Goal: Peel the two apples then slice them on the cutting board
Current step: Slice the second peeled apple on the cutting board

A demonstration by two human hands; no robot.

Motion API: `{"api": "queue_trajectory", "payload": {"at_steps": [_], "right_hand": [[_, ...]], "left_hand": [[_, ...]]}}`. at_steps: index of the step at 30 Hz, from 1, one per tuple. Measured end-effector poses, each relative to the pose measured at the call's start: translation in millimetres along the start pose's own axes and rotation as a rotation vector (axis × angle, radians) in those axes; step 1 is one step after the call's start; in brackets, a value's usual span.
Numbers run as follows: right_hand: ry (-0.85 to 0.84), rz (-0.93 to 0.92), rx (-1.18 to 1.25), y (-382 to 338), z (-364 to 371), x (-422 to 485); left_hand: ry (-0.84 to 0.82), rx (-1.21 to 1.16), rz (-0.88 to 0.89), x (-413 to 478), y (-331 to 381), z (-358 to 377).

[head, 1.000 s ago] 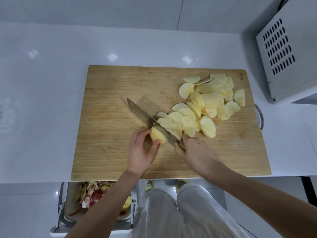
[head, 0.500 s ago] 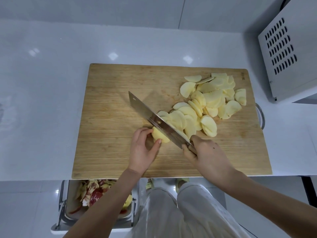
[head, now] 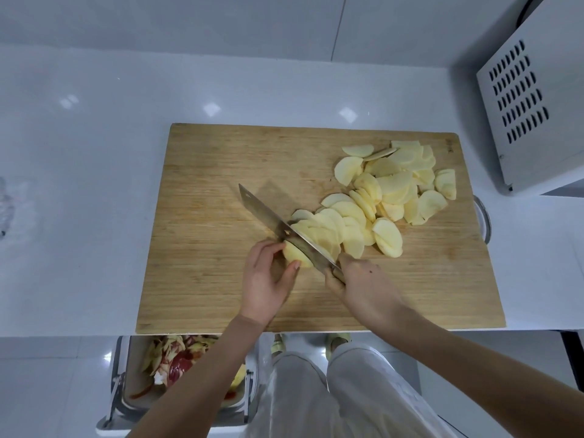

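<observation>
A wooden cutting board (head: 205, 279) lies on the white counter. Near its front middle, my left hand (head: 264, 279) holds a small peeled apple piece (head: 295, 256) between curled fingers and thumb. My right hand (head: 357, 286) grips the handle of a cleaver (head: 268, 216), whose blade runs diagonally up-left and sits down in the apple piece right beside my left fingers. A heap of several pale apple slices (head: 385, 191) spreads from the blade toward the board's right rear.
A white appliance with vent slots (head: 531, 99) stands at the right rear on the counter (head: 79, 184). Below the counter edge, a bin (head: 117, 390) holds red and yellow apple peels (head: 170, 358). A metal handle (head: 485, 219) sticks out past the board's right edge.
The cleaver rose half a second ago and has come back down into the apple piece. My left hand stays on the piece.
</observation>
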State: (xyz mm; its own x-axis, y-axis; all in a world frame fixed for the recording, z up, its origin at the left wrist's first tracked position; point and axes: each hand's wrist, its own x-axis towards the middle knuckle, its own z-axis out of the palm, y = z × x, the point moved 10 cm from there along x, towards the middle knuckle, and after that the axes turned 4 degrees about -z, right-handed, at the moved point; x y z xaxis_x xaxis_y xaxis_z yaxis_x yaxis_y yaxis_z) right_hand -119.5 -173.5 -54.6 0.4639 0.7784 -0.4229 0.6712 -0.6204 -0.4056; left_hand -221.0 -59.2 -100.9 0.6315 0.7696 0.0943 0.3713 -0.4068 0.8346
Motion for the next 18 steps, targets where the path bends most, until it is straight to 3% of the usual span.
{"api": "queue_trajectory", "payload": {"at_steps": [6,18], "right_hand": [[0.079,-0.010,0.032,2.4,-22.1,-19.3],[0.044,-0.006,-0.004,3.1,-18.3,-16.5]], "left_hand": [[-0.021,0.014,-0.014,0.2,-1.5,1.1],[-0.004,0.007,-0.022,0.0,-2.0,-1.6]]}}
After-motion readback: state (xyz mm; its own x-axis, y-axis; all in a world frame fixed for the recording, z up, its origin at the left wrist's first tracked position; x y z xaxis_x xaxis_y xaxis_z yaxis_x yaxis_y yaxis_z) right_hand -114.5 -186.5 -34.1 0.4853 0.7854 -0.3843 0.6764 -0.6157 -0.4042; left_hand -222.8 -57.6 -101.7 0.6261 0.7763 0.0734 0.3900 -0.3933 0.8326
